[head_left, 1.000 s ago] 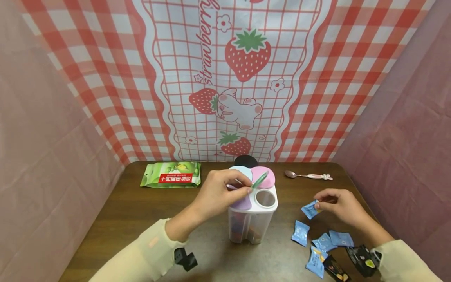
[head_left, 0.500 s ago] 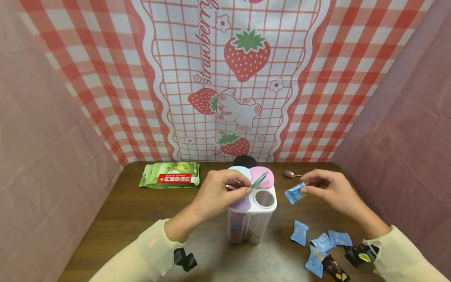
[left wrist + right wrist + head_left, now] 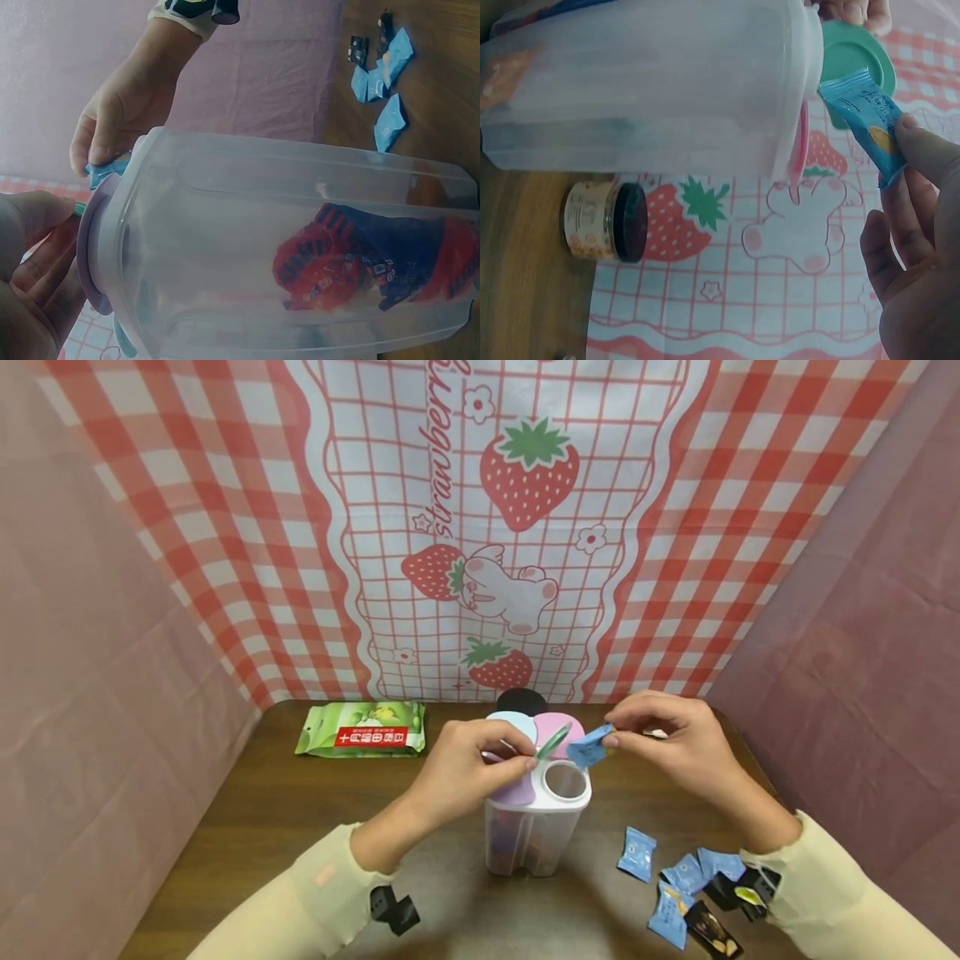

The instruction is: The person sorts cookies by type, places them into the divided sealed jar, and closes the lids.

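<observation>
A clear storage container (image 3: 536,847) with a white top stands in the middle of the table; one round opening (image 3: 565,781) at its front right is uncovered. My left hand (image 3: 468,764) pinches the green lid (image 3: 553,742), tilted up beside that opening. Between thumb and fingers my right hand (image 3: 678,739) holds a small blue snack packet (image 3: 870,124), close to the opening's far right side. Purple (image 3: 513,792), light blue (image 3: 514,723) and pink lids (image 3: 558,727) cover the other compartments. Red and blue wrapped packets (image 3: 322,259) lie inside the container.
Several blue packets (image 3: 637,854) and a black packet (image 3: 712,931) lie at the front right. A green bag (image 3: 367,729) rests at the back left. Behind the container stands a black-lidded jar (image 3: 604,221). The spoon at the back right is mostly hidden by my right hand.
My right hand has carried the blue packet left and toward the back, from above the table to beside the container's opening. My left hand keeps its place with the green lid.
</observation>
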The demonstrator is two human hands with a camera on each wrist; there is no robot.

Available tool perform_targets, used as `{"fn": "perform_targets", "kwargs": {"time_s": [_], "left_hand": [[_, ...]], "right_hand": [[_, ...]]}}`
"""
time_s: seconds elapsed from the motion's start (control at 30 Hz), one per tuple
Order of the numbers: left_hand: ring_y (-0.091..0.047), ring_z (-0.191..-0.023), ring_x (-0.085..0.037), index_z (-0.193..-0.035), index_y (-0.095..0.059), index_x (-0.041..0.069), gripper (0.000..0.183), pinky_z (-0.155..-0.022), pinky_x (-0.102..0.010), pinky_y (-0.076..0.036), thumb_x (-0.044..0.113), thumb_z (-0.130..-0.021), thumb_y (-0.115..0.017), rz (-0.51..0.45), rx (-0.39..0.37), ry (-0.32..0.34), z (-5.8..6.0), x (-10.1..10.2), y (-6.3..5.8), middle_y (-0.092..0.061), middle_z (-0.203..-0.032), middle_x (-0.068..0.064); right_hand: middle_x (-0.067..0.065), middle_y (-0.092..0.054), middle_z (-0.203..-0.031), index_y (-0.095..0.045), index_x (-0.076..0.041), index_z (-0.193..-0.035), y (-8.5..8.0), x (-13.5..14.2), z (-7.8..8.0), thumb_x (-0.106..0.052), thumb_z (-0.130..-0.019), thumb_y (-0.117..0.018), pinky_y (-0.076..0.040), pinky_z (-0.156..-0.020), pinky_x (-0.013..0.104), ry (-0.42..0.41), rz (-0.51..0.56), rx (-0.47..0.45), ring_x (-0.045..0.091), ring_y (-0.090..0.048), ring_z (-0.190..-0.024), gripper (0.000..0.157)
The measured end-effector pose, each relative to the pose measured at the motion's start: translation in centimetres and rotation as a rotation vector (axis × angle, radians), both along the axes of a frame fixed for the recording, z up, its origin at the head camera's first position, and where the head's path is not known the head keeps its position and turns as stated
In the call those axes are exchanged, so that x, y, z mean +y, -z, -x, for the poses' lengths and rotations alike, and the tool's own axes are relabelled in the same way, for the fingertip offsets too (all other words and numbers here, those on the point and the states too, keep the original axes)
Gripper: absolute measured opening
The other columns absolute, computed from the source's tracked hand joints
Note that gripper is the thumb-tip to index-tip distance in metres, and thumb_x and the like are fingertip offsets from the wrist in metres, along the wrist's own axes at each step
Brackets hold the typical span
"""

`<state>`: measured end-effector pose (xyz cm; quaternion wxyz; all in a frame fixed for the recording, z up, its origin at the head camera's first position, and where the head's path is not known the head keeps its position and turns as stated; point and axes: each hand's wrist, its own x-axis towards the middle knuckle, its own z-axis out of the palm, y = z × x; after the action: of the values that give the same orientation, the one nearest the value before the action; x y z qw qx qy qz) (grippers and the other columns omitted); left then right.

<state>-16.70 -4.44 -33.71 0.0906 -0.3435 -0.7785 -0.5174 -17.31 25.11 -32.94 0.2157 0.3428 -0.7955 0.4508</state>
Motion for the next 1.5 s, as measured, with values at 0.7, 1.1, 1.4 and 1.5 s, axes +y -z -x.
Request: {"fn": "perform_targets", "kwargs": {"time_s": [0.7, 1.1, 1.4, 1.5], "left_hand": [[-0.072, -0.08, -0.006, -0.092, -0.078, 0.011, 0.007, -0.071, -0.024, -0.062, 0.007, -0.086, -0.08, 0.0, 0.004, 0.002, 0.1, -0.1, -0.1, -0.076, -0.089, 0.0], [-0.072, -0.08, -0.005, -0.092, -0.078, 0.011, 0.008, -0.07, -0.025, -0.062, 0.006, -0.086, -0.081, -0.01, 0.016, 0.003, 0.1, 0.0, 0.1, -0.076, -0.088, 0.0], [-0.072, -0.08, -0.005, -0.092, -0.078, 0.011, 0.008, -0.069, -0.023, -0.061, 0.007, -0.086, -0.081, -0.009, 0.017, -0.001, 0.0, 0.1, 0.1, -0.077, -0.089, 0.0], [-0.073, -0.079, -0.006, -0.091, -0.078, 0.01, 0.008, -0.069, -0.023, -0.061, 0.006, -0.086, -0.081, -0.011, 0.021, -0.004, 0.0, 0.1, 0.1, -0.077, -0.088, 0.0]], "right_hand": [[0.007, -0.074, -0.094, -0.08, -0.005, -0.098, 1.2, -2.9, 0.4, 0.023, -0.07, -0.08, -0.049, -0.061, 0.019, -0.262, 0.001, 0.07, 0.011, -0.064, -0.081, 0.04], [0.002, -0.073, -0.098, -0.081, -0.007, -0.099, 1.3, -3.3, -0.2, 0.018, -0.074, -0.08, -0.054, -0.069, 0.017, -0.251, -0.054, 0.068, 0.01, -0.066, -0.088, 0.036], [0.002, -0.071, -0.1, -0.08, -0.008, -0.1, 1.7, -3.4, -0.5, 0.017, -0.076, -0.08, -0.054, -0.07, 0.017, -0.252, -0.084, 0.085, 0.01, -0.065, -0.088, 0.035], [0.003, -0.071, -0.1, -0.08, -0.006, -0.101, 1.7, -3.5, -0.5, 0.019, -0.075, -0.079, -0.054, -0.073, 0.017, -0.283, -0.076, 0.097, 0.012, -0.065, -0.089, 0.036]]}}
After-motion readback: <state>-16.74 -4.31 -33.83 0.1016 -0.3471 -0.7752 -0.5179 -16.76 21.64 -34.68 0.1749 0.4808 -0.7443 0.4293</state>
